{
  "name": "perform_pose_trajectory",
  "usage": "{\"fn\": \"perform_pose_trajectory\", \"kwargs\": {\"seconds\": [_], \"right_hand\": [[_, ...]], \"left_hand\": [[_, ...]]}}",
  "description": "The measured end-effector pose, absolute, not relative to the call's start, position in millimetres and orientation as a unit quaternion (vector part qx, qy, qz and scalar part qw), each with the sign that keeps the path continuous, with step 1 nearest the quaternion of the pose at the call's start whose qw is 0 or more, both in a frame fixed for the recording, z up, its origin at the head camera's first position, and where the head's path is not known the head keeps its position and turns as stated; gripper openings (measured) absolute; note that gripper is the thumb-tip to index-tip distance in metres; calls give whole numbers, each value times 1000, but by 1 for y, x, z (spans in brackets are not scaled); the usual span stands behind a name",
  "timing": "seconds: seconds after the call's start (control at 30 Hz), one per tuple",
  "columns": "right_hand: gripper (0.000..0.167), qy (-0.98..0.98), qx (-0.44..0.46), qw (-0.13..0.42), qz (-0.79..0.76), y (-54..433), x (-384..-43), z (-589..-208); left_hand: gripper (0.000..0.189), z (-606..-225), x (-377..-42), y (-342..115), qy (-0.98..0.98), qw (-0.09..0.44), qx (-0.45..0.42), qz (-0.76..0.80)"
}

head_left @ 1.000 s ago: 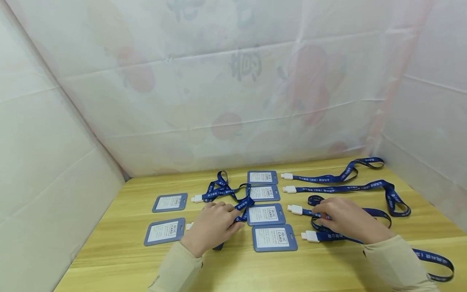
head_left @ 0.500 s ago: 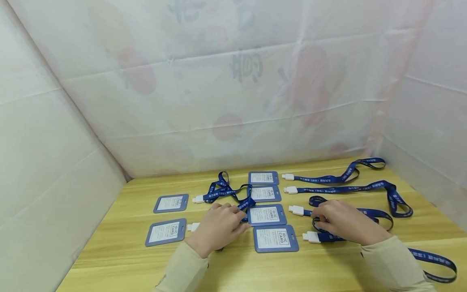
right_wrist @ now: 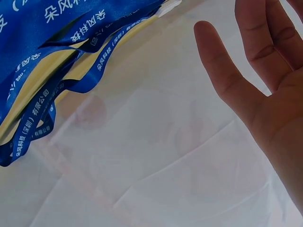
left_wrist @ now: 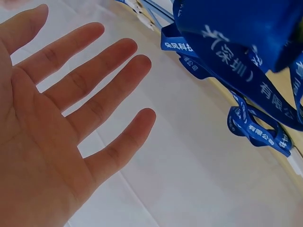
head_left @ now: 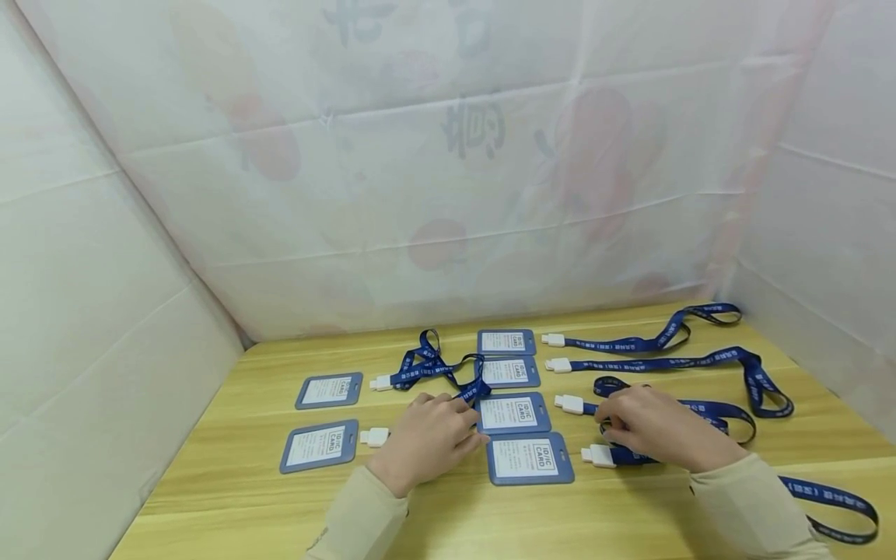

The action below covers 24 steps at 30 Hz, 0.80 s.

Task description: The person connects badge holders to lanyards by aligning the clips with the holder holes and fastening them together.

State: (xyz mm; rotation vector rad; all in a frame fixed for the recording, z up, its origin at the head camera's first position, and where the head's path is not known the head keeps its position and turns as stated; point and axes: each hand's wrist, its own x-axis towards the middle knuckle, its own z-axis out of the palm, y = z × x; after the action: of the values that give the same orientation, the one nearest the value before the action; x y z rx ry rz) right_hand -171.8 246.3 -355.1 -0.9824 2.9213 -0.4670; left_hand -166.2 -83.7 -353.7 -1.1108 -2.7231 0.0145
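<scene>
My left hand [head_left: 432, 437] is over a blue lanyard in the head view, hiding most of its strap; the white clip [head_left: 374, 437] shows to its left. In the left wrist view the fingers are loosely spread, with blue strap [left_wrist: 255, 85] beyond them and nothing in the palm. Just right of this hand lies a blue card holder [head_left: 530, 459] with a white insert. My right hand [head_left: 661, 424] is above two more lanyards, whose white clips [head_left: 597, 455] point left. Its fingers are relaxed and hold nothing in the right wrist view, apart from the blue strap [right_wrist: 99, 28].
Several card holders [head_left: 507, 371] form a middle column. Two others [head_left: 327, 390] lie at the left. A twisted lanyard [head_left: 423, 369] overlaps the middle column, and straighter lanyards [head_left: 658, 363] lie at the back right. White cloth walls [head_left: 448, 194] enclose the wooden table [head_left: 231, 505].
My left hand has slid a little to the right, uncovering the white clip beside it. The right hand stays nearly in place, and the cards and lanyards look unmoved.
</scene>
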Motion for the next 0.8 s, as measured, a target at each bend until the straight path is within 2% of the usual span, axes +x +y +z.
{"fn": "perform_pose_trajectory", "kwargs": {"seconds": [0.8], "right_hand": [[12,936,-326,10,-136,241,-171,-364]], "left_hand": [[31,-354,-169,-65,-921,80,-382,-6]]}}
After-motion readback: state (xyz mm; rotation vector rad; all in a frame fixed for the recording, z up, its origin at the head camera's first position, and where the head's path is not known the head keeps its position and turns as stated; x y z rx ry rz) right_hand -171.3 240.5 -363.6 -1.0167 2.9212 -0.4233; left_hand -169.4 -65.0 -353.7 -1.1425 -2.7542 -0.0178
